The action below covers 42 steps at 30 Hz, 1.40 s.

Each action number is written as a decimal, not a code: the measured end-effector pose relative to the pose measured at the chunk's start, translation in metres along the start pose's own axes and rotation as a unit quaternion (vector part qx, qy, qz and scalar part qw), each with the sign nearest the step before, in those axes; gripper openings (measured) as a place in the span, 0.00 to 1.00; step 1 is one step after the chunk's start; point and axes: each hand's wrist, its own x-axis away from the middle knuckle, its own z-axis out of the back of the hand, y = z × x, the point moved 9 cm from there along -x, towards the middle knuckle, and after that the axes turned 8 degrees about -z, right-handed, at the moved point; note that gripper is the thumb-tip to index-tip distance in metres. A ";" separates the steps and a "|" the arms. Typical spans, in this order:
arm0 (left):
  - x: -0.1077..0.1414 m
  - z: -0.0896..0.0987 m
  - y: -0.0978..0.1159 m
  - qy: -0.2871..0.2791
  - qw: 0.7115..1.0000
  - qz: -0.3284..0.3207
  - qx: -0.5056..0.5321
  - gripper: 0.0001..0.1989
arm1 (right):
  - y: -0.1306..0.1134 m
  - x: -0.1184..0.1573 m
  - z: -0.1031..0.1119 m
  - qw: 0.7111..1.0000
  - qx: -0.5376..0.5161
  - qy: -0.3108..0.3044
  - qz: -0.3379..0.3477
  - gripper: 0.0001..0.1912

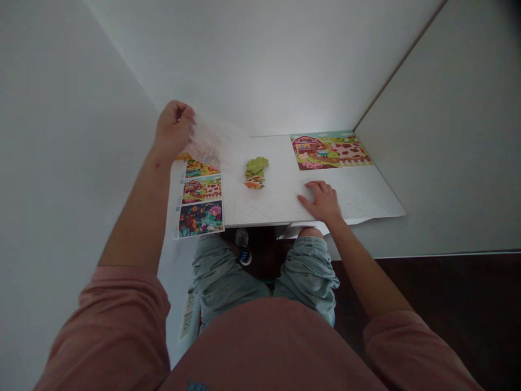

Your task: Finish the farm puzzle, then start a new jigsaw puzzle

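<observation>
White tabletop (264, 203) beneath us, with stacked puzzle pieces (255, 172) at its centre, between our two grips and touching neither. Our left grip (174, 130) pinches a clear plastic bag (205, 144) at upper left of the frame; our right grip (322, 202) lies spread flat on the tabletop.

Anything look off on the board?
Yes: a white sheet pokes out from under the front edge of the board, just below the right hand. It sits crooked against that edge, so it looks misaligned rather than placed.
</observation>
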 end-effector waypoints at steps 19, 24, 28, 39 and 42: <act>0.214 0.044 -0.017 0.076 0.941 0.189 -0.272 0.23 | -0.010 0.003 -0.008 0.998 0.037 0.026 0.040 0.20; 0.214 -0.002 -0.025 -0.150 0.956 0.135 -0.214 0.19 | -0.010 0.003 -0.010 0.997 0.049 0.041 0.037 0.19; 0.203 0.017 -0.039 -0.127 0.952 0.137 -0.245 0.17 | -0.011 0.002 -0.010 0.997 0.055 0.039 0.035 0.20; 0.185 -0.081 0.062 -0.154 0.987 0.047 0.015 0.22 | -0.007 0.001 -0.011 0.998 0.051 0.031 0.024 0.19; 0.178 -0.116 0.077 -0.159 0.987 0.031 -0.002 0.30 | -0.006 0.002 -0.009 0.998 0.052 0.034 0.022 0.19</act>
